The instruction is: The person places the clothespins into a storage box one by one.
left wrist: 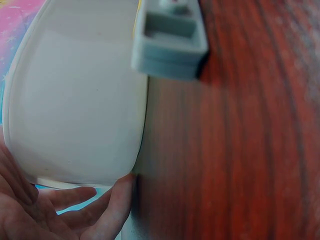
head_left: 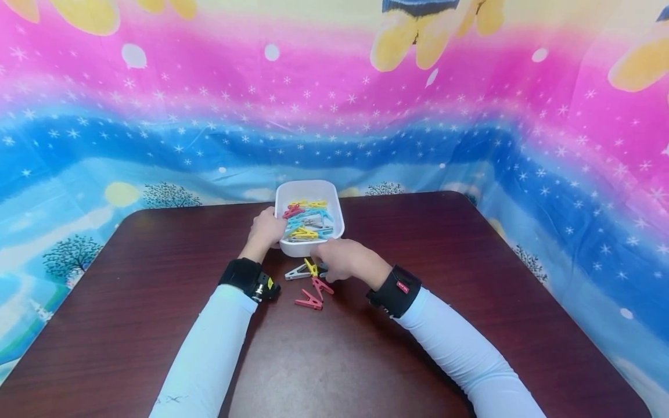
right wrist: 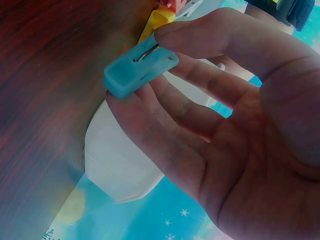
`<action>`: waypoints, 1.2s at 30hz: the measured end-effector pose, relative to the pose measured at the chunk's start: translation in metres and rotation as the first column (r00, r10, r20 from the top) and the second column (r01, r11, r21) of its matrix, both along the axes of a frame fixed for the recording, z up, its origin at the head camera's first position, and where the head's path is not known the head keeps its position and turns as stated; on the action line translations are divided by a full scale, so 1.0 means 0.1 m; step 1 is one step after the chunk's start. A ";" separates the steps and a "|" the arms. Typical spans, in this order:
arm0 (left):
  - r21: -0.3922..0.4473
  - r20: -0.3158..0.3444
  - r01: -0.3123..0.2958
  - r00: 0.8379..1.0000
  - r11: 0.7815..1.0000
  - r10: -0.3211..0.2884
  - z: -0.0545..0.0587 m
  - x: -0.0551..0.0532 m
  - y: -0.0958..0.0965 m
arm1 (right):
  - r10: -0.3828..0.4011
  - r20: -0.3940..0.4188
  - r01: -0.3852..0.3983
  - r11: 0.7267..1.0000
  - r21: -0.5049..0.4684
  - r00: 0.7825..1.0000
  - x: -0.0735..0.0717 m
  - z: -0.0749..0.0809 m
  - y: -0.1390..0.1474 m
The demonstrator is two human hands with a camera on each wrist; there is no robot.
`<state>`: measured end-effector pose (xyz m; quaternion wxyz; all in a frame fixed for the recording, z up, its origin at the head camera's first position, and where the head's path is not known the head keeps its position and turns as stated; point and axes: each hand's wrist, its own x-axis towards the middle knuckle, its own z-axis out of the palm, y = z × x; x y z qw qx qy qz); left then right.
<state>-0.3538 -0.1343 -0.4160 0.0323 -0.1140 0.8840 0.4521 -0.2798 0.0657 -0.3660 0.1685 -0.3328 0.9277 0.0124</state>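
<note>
A white plastic tub point(head_left: 298, 248) holds several yellow, blue, red and grey clothespins point(head_left: 305, 233). My left hand point(head_left: 266, 230) grips the tub's left side; in the left wrist view its fingers point(left wrist: 117, 205) curl against the tub's edge. Close to the tub's front, my right hand point(head_left: 342, 259) pinches a blue clothespin point(right wrist: 140, 65) between thumb and fingers. Just in front of the tub lie a grey clothespin point(head_left: 297, 272), a yellow clothespin point(head_left: 312, 267) and two red clothespins point(head_left: 309, 300). My right hand partly covers this small pile.
Everything stands on a dark reddish-brown table point(head_left: 418, 232). A colourful printed cloth point(head_left: 334, 110) hangs behind the table and along its sides. Black straps with small devices point(head_left: 394, 290) circle both wrists.
</note>
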 end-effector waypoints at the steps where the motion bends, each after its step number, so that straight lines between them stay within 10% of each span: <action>1: -0.001 0.002 -0.001 1.000 1.000 0.001 0.00 0.00 0.00 | 0.005 0.001 -0.005 1.000 0.004 1.000 0.00 0.01 0.00; 36: 0.011 0.008 0.003 1.000 1.000 -0.003 0.02 0.01 0.00 | 0.098 0.035 -0.095 0.994 -0.061 0.995 0.03 0.14 0.03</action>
